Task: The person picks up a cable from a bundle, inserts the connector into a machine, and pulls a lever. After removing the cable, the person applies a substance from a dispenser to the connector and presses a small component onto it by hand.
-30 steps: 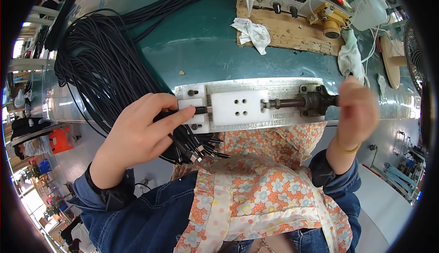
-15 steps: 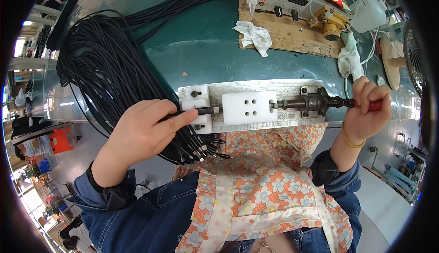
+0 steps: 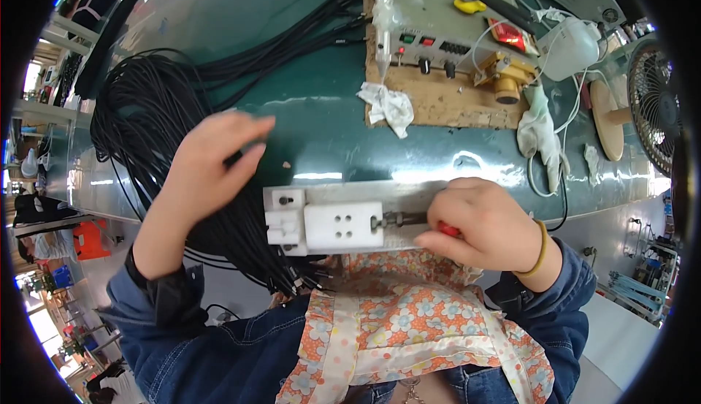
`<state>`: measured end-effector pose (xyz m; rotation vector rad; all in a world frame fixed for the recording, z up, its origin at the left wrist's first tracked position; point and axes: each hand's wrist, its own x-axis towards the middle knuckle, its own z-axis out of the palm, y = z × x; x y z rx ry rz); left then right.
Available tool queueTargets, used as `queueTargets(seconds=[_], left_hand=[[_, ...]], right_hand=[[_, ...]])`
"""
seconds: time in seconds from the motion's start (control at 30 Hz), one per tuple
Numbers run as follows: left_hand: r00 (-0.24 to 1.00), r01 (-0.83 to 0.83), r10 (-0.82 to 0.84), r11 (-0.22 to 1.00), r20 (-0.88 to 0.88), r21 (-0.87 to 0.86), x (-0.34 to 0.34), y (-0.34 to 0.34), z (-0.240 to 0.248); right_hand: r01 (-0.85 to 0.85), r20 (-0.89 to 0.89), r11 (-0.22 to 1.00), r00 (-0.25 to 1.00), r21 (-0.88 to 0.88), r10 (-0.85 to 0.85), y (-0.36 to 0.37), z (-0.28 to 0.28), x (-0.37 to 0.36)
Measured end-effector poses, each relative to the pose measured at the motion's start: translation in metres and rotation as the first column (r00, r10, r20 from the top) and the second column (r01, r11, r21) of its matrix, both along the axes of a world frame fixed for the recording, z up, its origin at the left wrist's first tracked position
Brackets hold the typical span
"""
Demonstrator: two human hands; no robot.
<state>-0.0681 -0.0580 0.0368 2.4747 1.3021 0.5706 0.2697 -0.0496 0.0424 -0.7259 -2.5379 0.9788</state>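
Note:
A toggle-clamp jig sits on a metal plate (image 3: 409, 193) at the near table edge. My right hand (image 3: 485, 221) is closed around the clamp's red handle (image 3: 448, 229), covering most of the clamp body. The rod (image 3: 409, 219) runs left from it to a white sliding block (image 3: 332, 226) with several holes. That block now meets the white fixed block (image 3: 283, 223) at the plate's left end. My left hand (image 3: 208, 166) hovers over the black cables (image 3: 157, 104), thumb and fingers apart, with nothing visible between them. Cable plugs (image 3: 299, 283) hang over the near edge.
A control box (image 3: 438, 31) with knobs and switches stands on cardboard (image 3: 467, 108) at the back. Nearby are a crumpled white cloth (image 3: 387, 108), a brass-coloured device (image 3: 505, 77), a white bottle (image 3: 568, 50), a glove (image 3: 539, 134) and a fan (image 3: 653, 104).
My right hand swung the red handle leftward, and the sliding block moved up to the fixed block. My left hand let go of the cable plug at the jig and moved up, away from it.

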Motion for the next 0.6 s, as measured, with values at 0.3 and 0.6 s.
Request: queueTargets(seconds=[0.3,0.6], left_hand=[[0.870,-0.337,0.326,0.941,-0.369,0.039,0.016,0.143,-0.037],[0.856,-0.430,0.344,0.889,-0.386,-0.160,0.022,0.155,-0.023]], right_hand=[[-0.273,-0.025,0.925,0.961,-0.263,0.277,0.078,0.012,-0.040],[-0.207,-0.221,0.754,0.972,-0.624,0.084,0.096,-0.032,-0.024]])
